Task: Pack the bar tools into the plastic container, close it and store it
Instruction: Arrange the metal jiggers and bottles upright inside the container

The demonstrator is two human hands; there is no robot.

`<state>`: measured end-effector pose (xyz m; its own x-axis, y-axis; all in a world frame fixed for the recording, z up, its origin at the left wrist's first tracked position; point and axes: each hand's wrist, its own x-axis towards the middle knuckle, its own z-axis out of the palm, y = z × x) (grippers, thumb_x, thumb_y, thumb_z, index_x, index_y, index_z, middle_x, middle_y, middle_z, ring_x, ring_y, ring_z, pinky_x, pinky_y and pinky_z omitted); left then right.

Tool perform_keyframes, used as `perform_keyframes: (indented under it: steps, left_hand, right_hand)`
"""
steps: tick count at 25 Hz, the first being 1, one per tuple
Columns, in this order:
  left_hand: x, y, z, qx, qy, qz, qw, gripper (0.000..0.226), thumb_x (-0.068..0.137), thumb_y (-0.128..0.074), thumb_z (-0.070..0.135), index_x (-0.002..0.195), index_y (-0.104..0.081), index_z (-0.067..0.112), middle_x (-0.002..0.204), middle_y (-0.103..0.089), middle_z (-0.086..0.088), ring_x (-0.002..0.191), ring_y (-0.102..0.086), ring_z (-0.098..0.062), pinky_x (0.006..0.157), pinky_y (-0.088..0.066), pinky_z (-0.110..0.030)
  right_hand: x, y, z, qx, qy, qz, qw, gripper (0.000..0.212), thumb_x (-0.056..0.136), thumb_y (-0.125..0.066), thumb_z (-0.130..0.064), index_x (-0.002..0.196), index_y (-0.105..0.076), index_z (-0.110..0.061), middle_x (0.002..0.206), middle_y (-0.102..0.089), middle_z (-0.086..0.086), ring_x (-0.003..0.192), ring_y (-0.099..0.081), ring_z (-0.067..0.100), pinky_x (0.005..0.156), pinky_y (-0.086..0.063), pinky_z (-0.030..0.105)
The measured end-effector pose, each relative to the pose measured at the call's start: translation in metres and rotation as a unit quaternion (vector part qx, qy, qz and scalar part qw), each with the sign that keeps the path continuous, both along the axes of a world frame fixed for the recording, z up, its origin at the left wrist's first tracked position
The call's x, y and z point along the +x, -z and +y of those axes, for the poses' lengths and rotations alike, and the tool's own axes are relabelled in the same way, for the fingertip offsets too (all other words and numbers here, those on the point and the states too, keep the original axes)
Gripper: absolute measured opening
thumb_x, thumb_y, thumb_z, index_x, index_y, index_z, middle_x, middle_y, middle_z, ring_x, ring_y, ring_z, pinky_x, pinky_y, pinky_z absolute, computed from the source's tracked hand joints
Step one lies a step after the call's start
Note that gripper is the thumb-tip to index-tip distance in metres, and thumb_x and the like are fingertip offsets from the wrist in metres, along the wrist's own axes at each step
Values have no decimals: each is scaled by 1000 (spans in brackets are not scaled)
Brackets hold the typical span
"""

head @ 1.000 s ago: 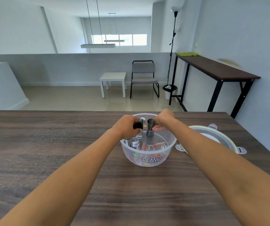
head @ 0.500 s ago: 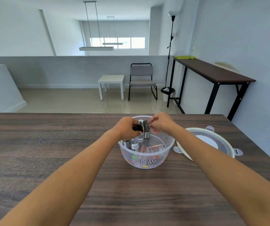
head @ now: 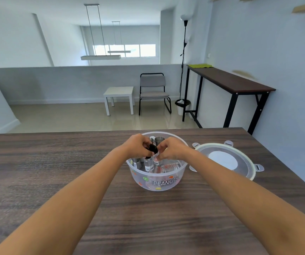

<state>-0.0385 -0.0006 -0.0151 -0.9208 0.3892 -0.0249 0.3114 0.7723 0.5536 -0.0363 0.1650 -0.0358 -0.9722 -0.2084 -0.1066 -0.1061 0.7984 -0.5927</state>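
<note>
A clear plastic bowl (head: 166, 183) marked PEANUTS stands on the wooden table, holding small labelled bottles (head: 149, 165), a glass measuring cup (head: 172, 166) and steel jiggers. One steel jigger (head: 159, 139) stands upright at the bowl's far side, with no hand on it. My left hand (head: 136, 146) is over the bowl's left rim, shut on a small black piece (head: 152, 149). My right hand (head: 172, 150) meets it from the right, thumb against the black piece and fingers curled around a small clear bottle (head: 156, 161) below. The round lid (head: 240, 150) lies flat to the right of the bowl.
The dark wooden table (head: 56, 172) stretches wide to the left and towards me. Its far edge runs just behind the bowl and its right edge just beyond the lid. A chair, a white side table and a tall dark console stand across the room.
My right hand let go of the steel jigger, which now stands in the bowl, and moved left and down to meet my left hand at the black piece.
</note>
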Motion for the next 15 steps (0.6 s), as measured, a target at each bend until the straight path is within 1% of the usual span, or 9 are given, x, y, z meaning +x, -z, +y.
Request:
perform_keyframes:
  steps: [3,4,5,6,7,8,10,12,15]
  left_hand:
    - [-2,-1,-2,6,-15,5,1000,20,76,-72,14,95,-72,9,93,-73,-8,89,-68,-21,84,-57,-30]
    - [-3,-1,-2,6,-21,11,1000,19,76,-73,15,93,-72,9,90,-72,-6,87,-67,-19,83,-56,-28]
    - [-4,-2,-1,6,-27,20,999,18,76,-73,15,92,-72,9,88,-71,-5,85,-66,-17,81,-55,-26]
    - [-5,-2,0,7,-32,28,999,18,75,-75,16,91,-73,8,87,-71,-5,82,-65,-15,80,-54,-25]
    - [-6,-3,1,5,-38,34,999,19,74,-76,16,91,-73,7,87,-72,-5,81,-64,-14,79,-55,-25]
    - [-6,-4,3,0,-41,35,999,19,73,-77,16,90,-74,7,87,-72,-6,80,-64,-15,79,-55,-26]
    - [-6,-4,6,-13,-41,31,999,19,71,-78,14,88,-75,7,84,-71,-6,79,-64,-16,80,-56,-28]
    - [-6,-5,9,-26,-35,29,999,20,70,-76,10,89,-76,7,83,-70,-5,78,-62,-15,77,-54,-26]
    - [-5,-6,9,-39,-26,31,998,22,71,-73,9,93,-76,8,86,-70,-5,78,-59,-13,74,-49,-22]
  right_hand:
    - [0,-3,3,15,10,-8,1000,32,67,-79,-22,94,-69,-8,92,-70,9,84,-65,25,80,-56,36]
    - [0,-7,5,19,16,-10,1000,29,68,-78,-20,91,-67,-6,91,-70,12,81,-66,24,76,-58,36]
    - [0,-10,8,24,23,-7,999,27,68,-76,-18,89,-62,-7,89,-68,11,76,-66,22,66,-58,32]
    - [0,-14,11,32,28,-1,999,29,69,-75,-17,91,-56,-10,89,-64,9,73,-63,19,57,-54,26]
    - [-1,-17,14,44,31,6,999,35,70,-73,-16,96,-49,-12,91,-59,7,74,-60,19,52,-48,23]
    - [-2,-20,16,63,32,16,997,39,72,-72,-15,101,-45,-13,94,-55,6,77,-57,20,52,-45,22]
    - [-6,-25,18,118,34,48,991,38,75,-71,-14,105,-47,-11,103,-56,8,84,-54,22,61,-45,25]
    - [-11,-27,17,181,33,76,980,34,76,-72,-15,105,-56,-7,107,-62,11,91,-57,25,72,-49,32]
    - [-16,-25,12,246,20,81,966,31,75,-74,-16,101,-64,-4,104,-67,13,92,-63,28,76,-53,35]
